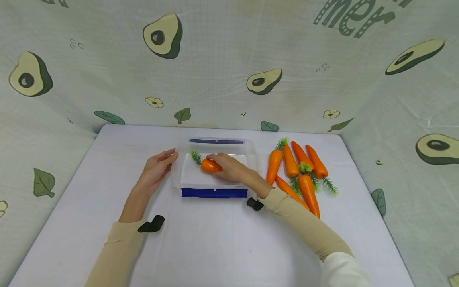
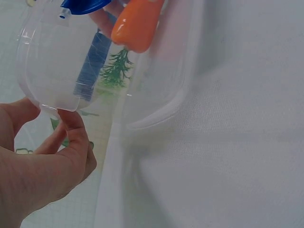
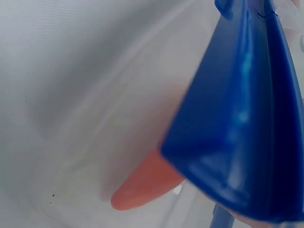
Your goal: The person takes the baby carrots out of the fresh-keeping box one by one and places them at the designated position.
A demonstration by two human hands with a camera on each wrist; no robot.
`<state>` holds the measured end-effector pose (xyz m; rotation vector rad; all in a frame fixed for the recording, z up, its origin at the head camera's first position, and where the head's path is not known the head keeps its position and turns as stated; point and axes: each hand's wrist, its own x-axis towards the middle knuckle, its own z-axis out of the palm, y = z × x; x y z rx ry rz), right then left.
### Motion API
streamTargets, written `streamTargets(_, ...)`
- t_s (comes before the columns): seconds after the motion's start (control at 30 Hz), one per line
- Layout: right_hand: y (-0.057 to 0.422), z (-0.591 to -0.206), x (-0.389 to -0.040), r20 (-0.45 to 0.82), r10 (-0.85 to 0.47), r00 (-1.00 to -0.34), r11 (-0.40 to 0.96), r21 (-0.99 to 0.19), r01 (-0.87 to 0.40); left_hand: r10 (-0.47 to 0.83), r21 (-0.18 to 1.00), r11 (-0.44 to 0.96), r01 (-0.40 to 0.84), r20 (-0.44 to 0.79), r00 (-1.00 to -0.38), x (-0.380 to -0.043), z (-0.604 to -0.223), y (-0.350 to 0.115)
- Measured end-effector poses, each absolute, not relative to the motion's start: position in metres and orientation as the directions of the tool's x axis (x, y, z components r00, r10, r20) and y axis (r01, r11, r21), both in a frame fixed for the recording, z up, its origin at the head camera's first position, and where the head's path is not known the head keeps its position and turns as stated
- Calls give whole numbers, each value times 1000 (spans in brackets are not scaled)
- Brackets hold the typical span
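A clear plastic container (image 1: 254,159) with blue latches lies on the table. Its near blue latch (image 1: 214,193) also fills much of the right wrist view. My left hand (image 1: 156,169) pinches the container's left rim between thumb and fingers, as the left wrist view shows closely. Inside the container, my right hand (image 1: 233,167) grips an orange carrot (image 1: 209,166) with a green feathery top pointing left. The carrot's tapered end (image 3: 145,183) shows through the plastic in the right wrist view; the right fingers are mostly hidden there.
Several more carrots (image 1: 275,161) with green tops lie in a loose group right of the container, partly under the right forearm. A white cloth covers the table (image 1: 201,239). Avocado-patterned fabric (image 1: 215,52) hangs behind and at both sides.
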<state>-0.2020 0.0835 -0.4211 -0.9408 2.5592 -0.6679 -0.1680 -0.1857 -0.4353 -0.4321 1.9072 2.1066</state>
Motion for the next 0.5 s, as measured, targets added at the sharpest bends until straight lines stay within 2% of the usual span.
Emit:
streamTargets(0.27,86,-420,-202,-103,-673,-732,665,-517,-538,3,919,-97,-382,-384,-923,-167,-435,-186)
streamTargets(0.5,90,-407,-203,-14,-683,-730,611,-559,-561,-2,917,-101,-386,-388,-921,-167,-434,-185)
